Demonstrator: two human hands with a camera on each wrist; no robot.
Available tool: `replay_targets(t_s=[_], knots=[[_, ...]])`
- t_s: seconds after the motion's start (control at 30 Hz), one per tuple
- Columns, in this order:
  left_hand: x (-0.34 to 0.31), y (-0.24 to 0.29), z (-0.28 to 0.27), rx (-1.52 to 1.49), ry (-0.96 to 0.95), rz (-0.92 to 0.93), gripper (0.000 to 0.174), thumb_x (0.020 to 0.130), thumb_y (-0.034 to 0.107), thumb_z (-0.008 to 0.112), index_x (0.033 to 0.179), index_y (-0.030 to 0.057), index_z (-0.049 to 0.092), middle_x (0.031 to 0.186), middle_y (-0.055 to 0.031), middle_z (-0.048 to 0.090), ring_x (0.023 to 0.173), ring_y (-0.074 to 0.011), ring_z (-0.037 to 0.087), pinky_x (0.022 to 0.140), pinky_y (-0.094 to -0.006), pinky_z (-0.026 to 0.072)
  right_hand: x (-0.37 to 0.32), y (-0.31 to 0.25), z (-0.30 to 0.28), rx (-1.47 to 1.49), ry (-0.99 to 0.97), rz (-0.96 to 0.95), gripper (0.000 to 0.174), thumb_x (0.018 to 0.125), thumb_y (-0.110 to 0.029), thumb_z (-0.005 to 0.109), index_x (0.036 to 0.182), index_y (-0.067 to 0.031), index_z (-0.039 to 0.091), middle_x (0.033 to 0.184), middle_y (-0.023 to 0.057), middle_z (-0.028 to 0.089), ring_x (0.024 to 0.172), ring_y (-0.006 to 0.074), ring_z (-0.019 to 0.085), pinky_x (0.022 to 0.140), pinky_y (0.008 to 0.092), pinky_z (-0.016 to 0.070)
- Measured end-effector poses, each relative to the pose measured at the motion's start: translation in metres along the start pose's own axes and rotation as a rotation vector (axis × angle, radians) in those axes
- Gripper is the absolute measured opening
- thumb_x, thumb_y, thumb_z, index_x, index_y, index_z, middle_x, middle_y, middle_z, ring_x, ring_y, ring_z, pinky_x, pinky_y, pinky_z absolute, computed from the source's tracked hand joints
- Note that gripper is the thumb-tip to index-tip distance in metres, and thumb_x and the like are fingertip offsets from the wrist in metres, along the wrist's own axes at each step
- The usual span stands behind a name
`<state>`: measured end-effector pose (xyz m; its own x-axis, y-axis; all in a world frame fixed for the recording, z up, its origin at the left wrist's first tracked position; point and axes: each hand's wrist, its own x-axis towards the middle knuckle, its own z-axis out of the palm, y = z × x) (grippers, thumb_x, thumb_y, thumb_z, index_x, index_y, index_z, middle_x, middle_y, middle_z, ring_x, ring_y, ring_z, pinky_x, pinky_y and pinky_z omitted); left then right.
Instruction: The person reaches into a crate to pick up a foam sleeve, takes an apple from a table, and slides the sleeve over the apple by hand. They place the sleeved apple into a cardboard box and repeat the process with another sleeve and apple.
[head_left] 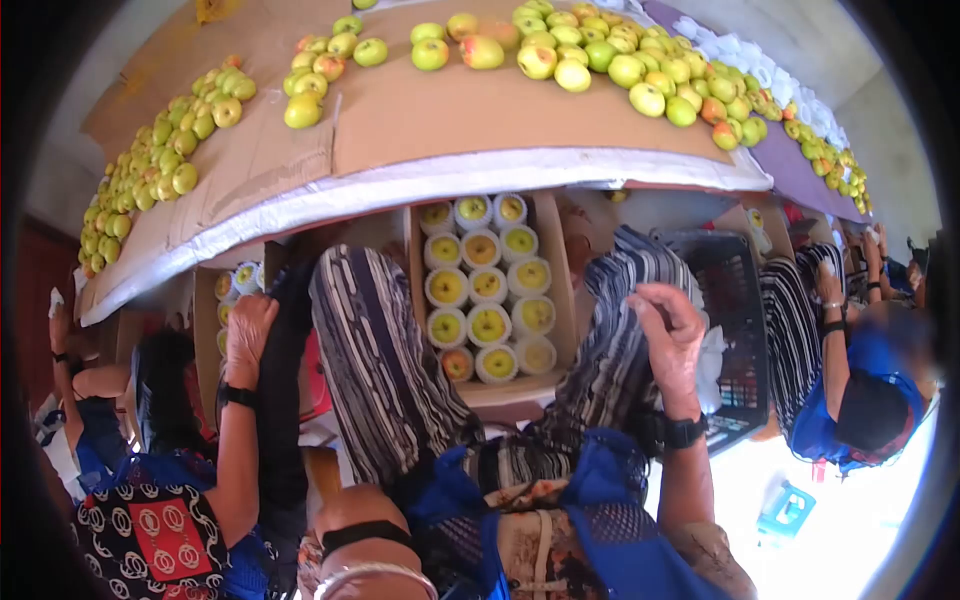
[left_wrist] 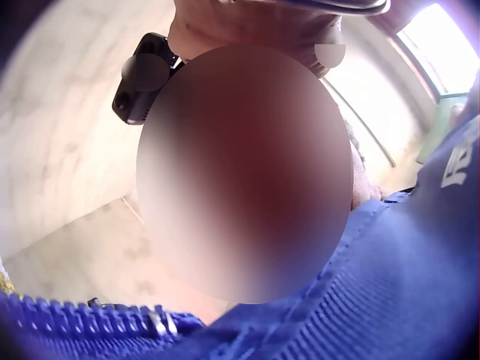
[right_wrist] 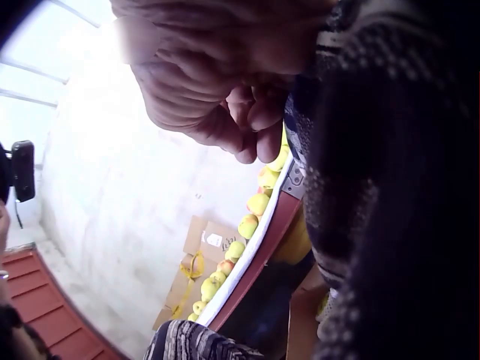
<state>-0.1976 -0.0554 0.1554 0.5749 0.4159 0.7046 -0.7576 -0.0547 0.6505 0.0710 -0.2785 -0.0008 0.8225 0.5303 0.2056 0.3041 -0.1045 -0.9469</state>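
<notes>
My right hand [head_left: 668,340] is raised above my right knee, its fingers loosely curled. In the right wrist view its fingertips [right_wrist: 259,142] hang close together with nothing seen between them. My left arm is folded in against my chest, where the left hand [head_left: 360,505] shows only in part above a black strap; its fingers are hidden. Between my knees stands a cardboard box [head_left: 563,250] with rows of yellow-green apples [head_left: 487,285] in white foam nets. The left wrist view shows blue clothing [left_wrist: 390,277] and a blurred area, no fingers.
Loose apples [head_left: 570,55] lie in groups on the cardboard-covered table [head_left: 430,120] ahead. A dark plastic crate [head_left: 735,330] stands right of my knee, white foam nets [head_left: 710,365] beside it. Other people sit close on both sides; one hand [head_left: 250,325] is near a box at left.
</notes>
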Motion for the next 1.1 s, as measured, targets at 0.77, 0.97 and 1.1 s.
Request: replay_targets(t_s=[0.77, 0.97, 1.1], knots=[[-0.006, 0.007, 0.002, -0.019, 0.040, -0.005, 0.016, 0.091, 0.006, 0.053, 0.101, -0.0023, 0.061, 0.075, -0.0032, 0.058, 0.064, -0.0143, 0.056, 0.060, -0.0245, 0.0445, 0.006, -0.008, 0.006, -0.174, 0.018, -0.064, 0.012, 0.088, 0.003, 0.065, 0.099, -0.0007, 0.067, 0.087, 0.0013, 0.068, 0.078, 0.0041, 0.059, 0.071, 0.0206, 0.0473], [-0.007, 0.010, 0.005, -0.038, 0.059, -0.003, 0.017, 0.090, 0.006, 0.053, 0.103, -0.0029, 0.061, 0.076, -0.0033, 0.058, 0.064, -0.0142, 0.055, 0.060, -0.0243, 0.0445, 0.002, -0.002, 0.005, -0.185, 0.035, -0.044, 0.010, 0.087, 0.001, 0.067, 0.097, -0.0012, 0.069, 0.085, 0.0003, 0.068, 0.075, 0.0035, 0.057, 0.069, 0.0202, 0.0464], [-0.006, 0.009, 0.008, -0.040, 0.046, 0.001, 0.018, 0.090, 0.006, 0.053, 0.104, -0.0032, 0.060, 0.076, -0.0033, 0.057, 0.065, -0.0141, 0.055, 0.061, -0.0241, 0.0446, 0.001, -0.009, 0.008, -0.203, 0.040, -0.055, 0.011, 0.086, 0.000, 0.068, 0.096, -0.0008, 0.069, 0.085, 0.0008, 0.068, 0.073, 0.0045, 0.057, 0.068, 0.0207, 0.0465]])
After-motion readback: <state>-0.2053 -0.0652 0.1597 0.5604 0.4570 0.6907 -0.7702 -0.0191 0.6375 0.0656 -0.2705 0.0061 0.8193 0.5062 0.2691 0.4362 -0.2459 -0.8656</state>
